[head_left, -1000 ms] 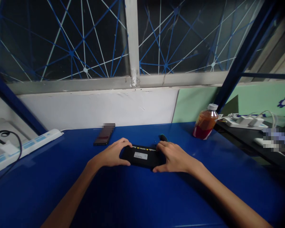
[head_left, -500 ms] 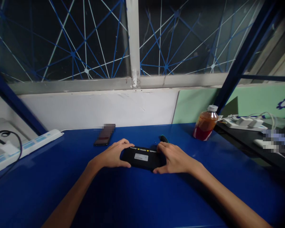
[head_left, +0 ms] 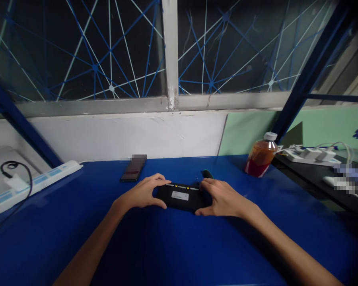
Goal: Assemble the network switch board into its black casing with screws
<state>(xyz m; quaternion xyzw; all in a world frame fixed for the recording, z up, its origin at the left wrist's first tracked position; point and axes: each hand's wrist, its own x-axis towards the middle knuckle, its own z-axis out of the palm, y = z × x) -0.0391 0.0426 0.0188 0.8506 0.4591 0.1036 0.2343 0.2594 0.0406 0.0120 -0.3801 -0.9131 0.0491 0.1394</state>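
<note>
A flat black device [head_left: 179, 202] with a white label, and white and yellow marks along its far edge, is held between my two hands over the blue tabletop. My left hand [head_left: 147, 194] grips its left end, thumb at the near side and fingers at the far side. At the right end, my right hand [head_left: 220, 198] has its thumb on the near edge and its fingers curled over the far corner. Just beyond the right hand lies a tool with a black and teal handle [head_left: 208, 174], its front part hidden. Tiny dark bits beside it are too small to name.
A phone [head_left: 133, 169] lies at the back left of the blue table [head_left: 173, 250]. Along the left edge runs a white power strip [head_left: 43, 180] with a plugged-in black cable. A bottle of reddish drink [head_left: 261, 155] stands back right, beside a dark surface carrying another power strip [head_left: 313, 155].
The whole view has shifted slightly, so everything sits a little further right. Both hands keep the same hold on the black device.
</note>
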